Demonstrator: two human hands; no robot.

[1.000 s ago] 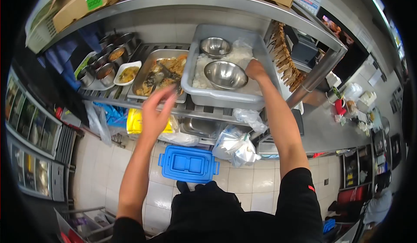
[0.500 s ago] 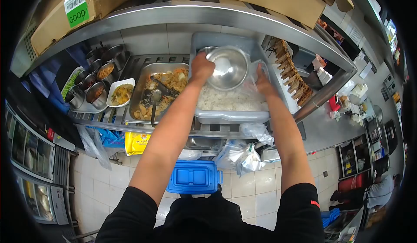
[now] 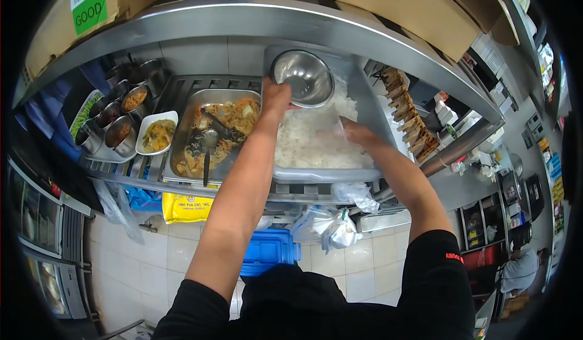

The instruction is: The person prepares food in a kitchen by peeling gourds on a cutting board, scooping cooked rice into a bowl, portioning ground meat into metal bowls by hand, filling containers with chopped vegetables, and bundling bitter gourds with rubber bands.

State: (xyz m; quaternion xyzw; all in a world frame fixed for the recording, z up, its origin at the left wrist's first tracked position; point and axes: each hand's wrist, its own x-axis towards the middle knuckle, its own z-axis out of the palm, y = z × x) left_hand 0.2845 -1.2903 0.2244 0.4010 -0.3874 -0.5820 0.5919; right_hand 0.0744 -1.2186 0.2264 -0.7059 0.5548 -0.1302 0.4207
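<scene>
My left hand (image 3: 277, 95) grips the rim of a shiny metal bowl (image 3: 305, 78), tilted with its hollow facing me, over the rear left part of a grey tub (image 3: 331, 175). White cooked rice (image 3: 303, 149) fills the bottom of the tub. Low over the rice, my right hand (image 3: 355, 133) is blurred, its fingers partly hidden by a see-through plastic piece whose shape I cannot make out. Left of the tub, a metal tray (image 3: 172, 165) contains noodles with vegetables (image 3: 240, 118) and a serving spoon (image 3: 208, 149).
A white bowl of yellowish food (image 3: 159, 135) and several metal pots (image 3: 121, 132) stand at left. Skewers (image 3: 410, 115) line the right side. A steel shelf edge (image 3: 267, 12) with cardboard boxes (image 3: 370, 3) crosses above. Below are a blue lidded bin (image 3: 270, 249) and plastic bags (image 3: 334, 227).
The metal bowl has moved up and slightly left with my left hand, and tilted. My right hand has come from the tub's right side inward and down to the rice.
</scene>
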